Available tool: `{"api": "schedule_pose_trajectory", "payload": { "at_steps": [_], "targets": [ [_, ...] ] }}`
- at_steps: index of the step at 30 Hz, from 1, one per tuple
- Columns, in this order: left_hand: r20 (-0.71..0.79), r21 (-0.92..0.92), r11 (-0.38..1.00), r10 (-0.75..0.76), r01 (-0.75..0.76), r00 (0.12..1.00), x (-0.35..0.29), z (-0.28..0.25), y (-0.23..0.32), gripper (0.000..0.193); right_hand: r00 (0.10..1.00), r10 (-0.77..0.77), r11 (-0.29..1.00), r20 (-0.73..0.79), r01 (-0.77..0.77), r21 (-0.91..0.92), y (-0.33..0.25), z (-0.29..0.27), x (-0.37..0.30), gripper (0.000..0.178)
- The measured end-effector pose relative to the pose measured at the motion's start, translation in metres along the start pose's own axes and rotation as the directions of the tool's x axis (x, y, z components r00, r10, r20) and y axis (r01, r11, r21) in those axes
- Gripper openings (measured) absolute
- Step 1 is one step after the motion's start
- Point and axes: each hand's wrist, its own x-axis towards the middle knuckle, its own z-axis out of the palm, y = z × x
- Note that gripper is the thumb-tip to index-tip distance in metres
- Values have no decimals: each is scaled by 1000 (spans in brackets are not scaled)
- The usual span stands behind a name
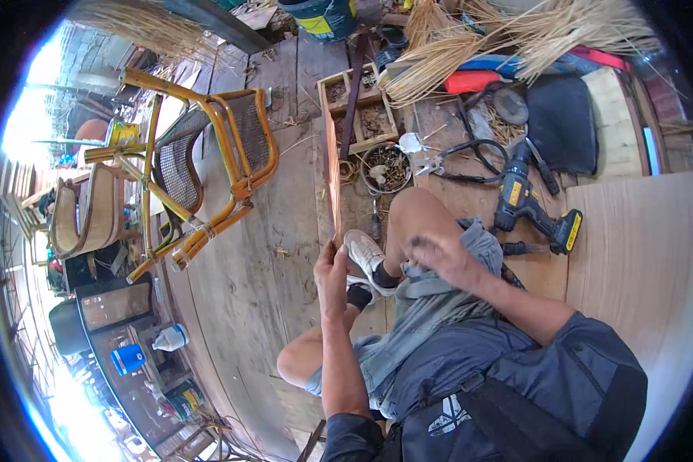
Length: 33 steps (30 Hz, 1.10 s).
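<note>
My left hand (332,279) is closed on the lower end of a long, narrow orange-tan strip (333,177), which looks like wood or split cane. The strip points away from me, its far tip beside a divided wooden tray (377,127). Above my bent right knee is my right hand (443,258), smeared by motion; whether its fingers hold anything does not show. A round tin (396,173) full of small bits sits beyond my shoes, with pliers (431,163) to its right.
At left a rattan chair frame (235,146) with woven panels lies tipped on the plank floor (246,300). To my right are a cordless drill (520,196), a dark cushion-like pad (562,123) and a wooden board (639,254). Bundles of cane strands (431,65) and a bucket (323,17) lie farther off.
</note>
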Motion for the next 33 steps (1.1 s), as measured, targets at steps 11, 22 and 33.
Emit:
{"api": "schedule_pose_trajectory", "payload": {
  "at_steps": [11, 22, 33],
  "targets": [
    [88, 396, 838, 373, -376, 924, -59, -23, -5, 23, 964, -64, 861, -260, 184, 473, -27, -58, 64, 25],
    [51, 638, 716, 326, -282, 944, -67, -49, -21, 29, 976, 54, 946, -212, 18, 323, 21, -69, 31, 29],
    [-5, 517, 842, 184, -155, 983, -35, -56, -13, 35, 976, -164, -99, -141, -159, -982, 48, -145, 89, 92]
  ]
}}
